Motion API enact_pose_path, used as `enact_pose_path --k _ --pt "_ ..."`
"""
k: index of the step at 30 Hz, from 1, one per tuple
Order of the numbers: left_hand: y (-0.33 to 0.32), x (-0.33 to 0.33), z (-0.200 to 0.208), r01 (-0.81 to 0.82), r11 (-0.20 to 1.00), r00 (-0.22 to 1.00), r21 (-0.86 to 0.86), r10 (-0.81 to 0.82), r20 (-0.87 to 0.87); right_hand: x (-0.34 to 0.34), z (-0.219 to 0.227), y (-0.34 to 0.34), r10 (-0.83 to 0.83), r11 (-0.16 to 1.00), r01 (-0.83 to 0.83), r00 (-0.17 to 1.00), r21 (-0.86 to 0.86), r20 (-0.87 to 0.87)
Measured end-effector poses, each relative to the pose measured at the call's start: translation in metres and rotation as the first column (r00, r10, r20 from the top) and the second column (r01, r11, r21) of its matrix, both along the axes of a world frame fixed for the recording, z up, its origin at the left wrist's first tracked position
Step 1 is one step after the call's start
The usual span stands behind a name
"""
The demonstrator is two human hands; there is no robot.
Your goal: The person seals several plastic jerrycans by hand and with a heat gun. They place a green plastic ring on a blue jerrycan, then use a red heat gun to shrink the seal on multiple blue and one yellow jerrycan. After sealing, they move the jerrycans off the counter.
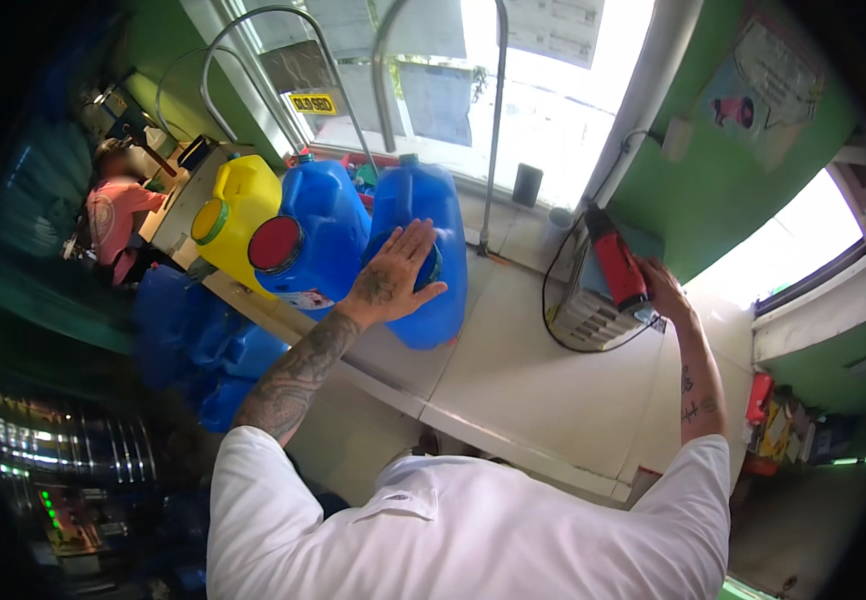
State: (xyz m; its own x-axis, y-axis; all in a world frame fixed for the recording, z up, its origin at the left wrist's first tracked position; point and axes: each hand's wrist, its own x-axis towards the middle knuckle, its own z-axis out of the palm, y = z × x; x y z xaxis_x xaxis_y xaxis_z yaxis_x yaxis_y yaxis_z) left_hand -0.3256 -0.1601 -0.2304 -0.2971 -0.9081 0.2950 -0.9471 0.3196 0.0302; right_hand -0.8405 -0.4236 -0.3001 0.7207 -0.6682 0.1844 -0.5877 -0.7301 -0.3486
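Observation:
My left hand (399,277) lies flat over the dark cap on the front of a blue water jug (431,322), its fingers stretched out and the thumb apart. Most of that cap is hidden under the palm. Over on the right, my right hand (664,291) grips the side of a red heat gun (611,258) with a dark end. The heat gun rests on a pale slatted box or stack (591,318). Left of my left hand stand another blue jug (319,200) with a red cap and a yellow jug (252,193) with a green and yellow cap.
A black cord (547,300) loops around the slatted stack from the wall outlet (675,140). Metal rails (498,130) rise behind the jugs by the bright window. More blue jugs (215,335) stand below the tiled counter (528,375). Another person (118,215) sits at the far left.

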Motion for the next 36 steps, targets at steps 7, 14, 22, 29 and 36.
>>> enact_pose_path --k 7,14,22,29,36 --pt "0.045 0.032 -0.040 -0.121 0.992 0.473 0.031 0.085 -0.877 0.102 0.119 0.085 -0.243 0.968 0.245 0.969 0.047 -0.037" --pt "0.042 0.034 -0.076 -0.022 1.000 0.335 0.020 0.026 -0.942 0.394 0.189 0.184 0.644 0.744 -0.541 0.738 -0.392 0.203" --pt "0.046 0.033 -0.067 -0.068 0.997 0.429 -0.038 -0.005 -0.903 0.495 0.084 0.163 0.321 0.947 -0.321 0.946 -0.010 0.044" --pt "0.043 0.037 -0.090 -0.157 0.985 0.551 -0.072 0.027 -0.834 0.393 0.072 0.157 0.071 0.921 -0.228 0.896 0.317 0.437" --pt "0.042 0.036 -0.091 -0.148 0.986 0.545 -0.070 0.023 -0.838 0.381 0.086 0.179 -0.422 0.826 -0.001 0.661 0.563 0.620"
